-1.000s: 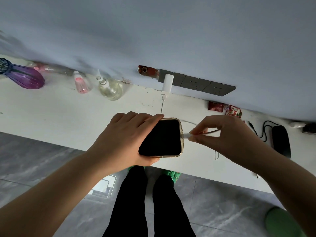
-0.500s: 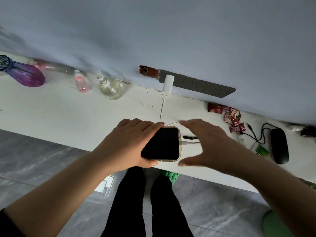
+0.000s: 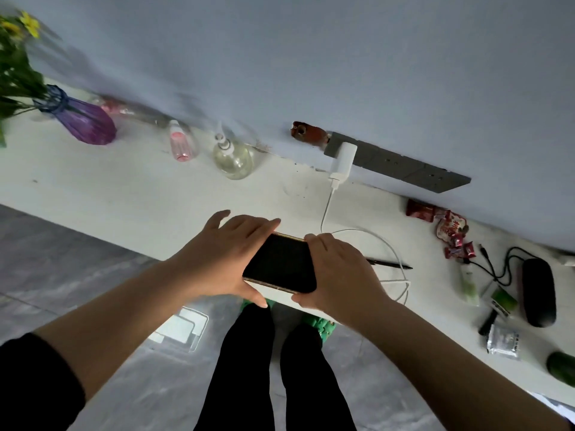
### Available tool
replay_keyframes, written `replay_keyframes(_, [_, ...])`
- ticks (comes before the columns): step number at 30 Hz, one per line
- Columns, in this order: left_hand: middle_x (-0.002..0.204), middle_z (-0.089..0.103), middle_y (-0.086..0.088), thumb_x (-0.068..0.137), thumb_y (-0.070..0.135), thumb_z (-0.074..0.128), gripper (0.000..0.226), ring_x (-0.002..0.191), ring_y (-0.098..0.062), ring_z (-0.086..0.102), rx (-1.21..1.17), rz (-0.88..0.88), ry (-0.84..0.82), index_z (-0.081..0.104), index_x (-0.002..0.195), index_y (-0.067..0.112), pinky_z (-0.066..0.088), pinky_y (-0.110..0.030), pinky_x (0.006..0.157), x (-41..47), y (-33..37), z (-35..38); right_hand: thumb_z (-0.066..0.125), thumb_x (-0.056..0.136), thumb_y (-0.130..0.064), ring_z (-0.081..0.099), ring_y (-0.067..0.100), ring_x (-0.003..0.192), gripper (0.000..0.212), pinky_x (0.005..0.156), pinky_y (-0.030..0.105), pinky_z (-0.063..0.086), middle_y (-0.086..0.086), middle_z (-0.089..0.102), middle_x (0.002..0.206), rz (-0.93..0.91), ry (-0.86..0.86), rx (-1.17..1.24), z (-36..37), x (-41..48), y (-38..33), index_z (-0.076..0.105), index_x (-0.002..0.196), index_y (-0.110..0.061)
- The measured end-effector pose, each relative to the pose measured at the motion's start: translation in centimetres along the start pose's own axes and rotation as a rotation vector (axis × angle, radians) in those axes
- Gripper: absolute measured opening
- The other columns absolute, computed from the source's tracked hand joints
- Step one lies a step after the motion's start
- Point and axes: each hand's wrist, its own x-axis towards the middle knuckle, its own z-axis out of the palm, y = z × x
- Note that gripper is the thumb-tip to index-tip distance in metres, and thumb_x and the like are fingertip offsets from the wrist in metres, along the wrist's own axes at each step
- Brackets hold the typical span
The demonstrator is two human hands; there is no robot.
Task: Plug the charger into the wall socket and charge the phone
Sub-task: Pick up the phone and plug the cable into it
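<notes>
A gold-edged phone [image 3: 280,264] with a dark screen is held over the front edge of the white counter [image 3: 124,194]. My left hand [image 3: 217,259] grips its left side and my right hand [image 3: 339,272] grips its right side, covering the port end. A white charger [image 3: 342,161] sits plugged into the grey socket strip [image 3: 401,166] on the wall. Its white cable [image 3: 395,259] drops to the counter, loops to the right and runs under my right hand.
A purple vase [image 3: 81,119] with flowers, a pink bottle [image 3: 180,143] and a clear pump bottle [image 3: 231,155] stand at the back left. Snack wrappers [image 3: 451,231], a black pen [image 3: 390,264], a black case [image 3: 538,290] with its cable and small packets lie to the right.
My right hand let go of the cable plug, opened, then closed on the phone's right end. The phone stays in my left hand. The view shifted right and down.
</notes>
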Motion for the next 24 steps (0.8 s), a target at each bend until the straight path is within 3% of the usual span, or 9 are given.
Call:
replay_keyframes(3, [0.128, 0.059, -0.008, 0.056, 0.065, 0.069, 0.106, 0.113, -0.026, 0.061, -0.045, -0.014, -0.033, 0.037, 0.140, 0.009, 0.050, -0.041, 0.096, -0.8, -3.0, 2.1, 0.068, 0.065, -0.055, 0.057, 0.023, 0.105, 0.087, 0.095, 0.032, 0.044, 0.002, 0.054, 0.120, 0.028, -0.020, -0.002, 2.2, 1.4, -0.7, 0.038, 0.135, -0.013])
replay_keyframes(7, [0.122, 0.060, -0.010, 0.061, 0.040, 0.076, 0.079, 0.109, -0.028, 0.061, -0.079, -0.031, -0.035, 0.050, 0.127, 0.006, 0.054, -0.038, 0.088, 0.3, -5.8, 5.3, 0.074, 0.062, -0.050, 0.058, 0.025, 0.108, 0.086, 0.095, 0.033, 0.044, 0.002, 0.055, 0.121, 0.124, 0.002, 0.044, 6.2, 4.6, -1.5, 0.041, 0.132, -0.013])
replay_keyframes(15, [0.123, 0.053, -0.014, 0.059, 0.040, 0.080, 0.083, 0.107, -0.034, 0.056, -0.106, -0.095, -0.077, 0.049, 0.128, 0.007, 0.053, -0.044, 0.083, 5.2, -9.3, 12.6, 0.080, 0.059, -0.048, 0.048, 0.031, 0.119, 0.087, 0.104, 0.040, 0.038, 0.010, 0.047, 0.130, 0.252, 0.040, -0.029, 13.2, 11.2, 1.0, 0.045, 0.130, -0.013])
replay_keyframes(24, [0.123, 0.053, -0.010, 0.055, 0.055, 0.080, 0.092, 0.116, -0.030, 0.050, -0.142, -0.116, -0.024, 0.048, 0.128, 0.009, 0.045, -0.041, 0.096, 7.9, -11.1, 17.0, 0.080, 0.058, -0.055, 0.046, 0.026, 0.122, 0.098, 0.106, 0.038, 0.039, 0.006, 0.046, 0.133, 0.246, 0.073, -0.055, 16.8, 13.7, 3.6, 0.040, 0.135, -0.011])
